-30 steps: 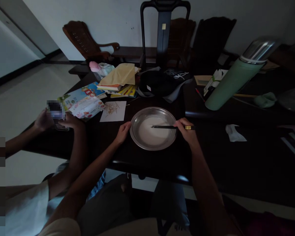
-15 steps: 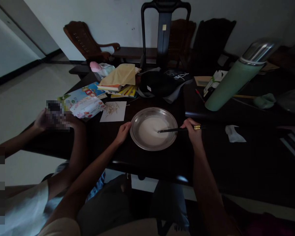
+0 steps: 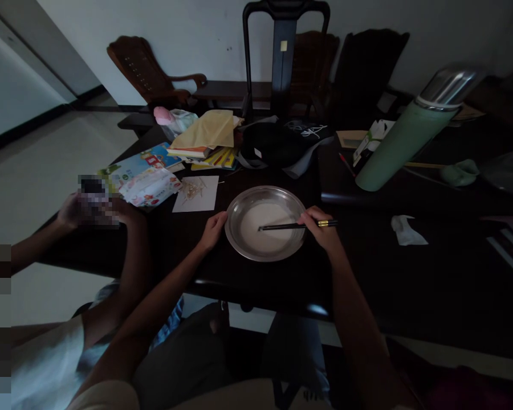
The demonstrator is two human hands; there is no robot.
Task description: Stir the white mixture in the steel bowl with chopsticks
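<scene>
A round metal basin [image 3: 236, 242] holding a pale, whitish liquid [image 3: 267, 236] rests on the dark table. My left hand [image 3: 214, 230] grips its left rim, fingers closed at the edge. Over the right rim, my right hand [image 3: 320, 226] is closed around dark chopsticks [image 3: 282, 226] with gold bands near the back end. Their tips reach into the liquid, left of the basin's middle. Behind my left hand lies a white sheet of paper [image 3: 205, 199] with several thin, light sticks [image 3: 193, 188] on it.
At the left, another person's hands [image 3: 70, 210] hold a blurred-out object. Books [image 3: 222, 155], a dark bag [image 3: 273, 142] and packets [image 3: 151, 187] lie at the back. A green thermos [image 3: 404, 145] stands at right, near a crumpled tissue [image 3: 408, 230].
My right hand has moved left with the chopsticks, and their tips have shifted left through the liquid. My left hand stays at the rim.
</scene>
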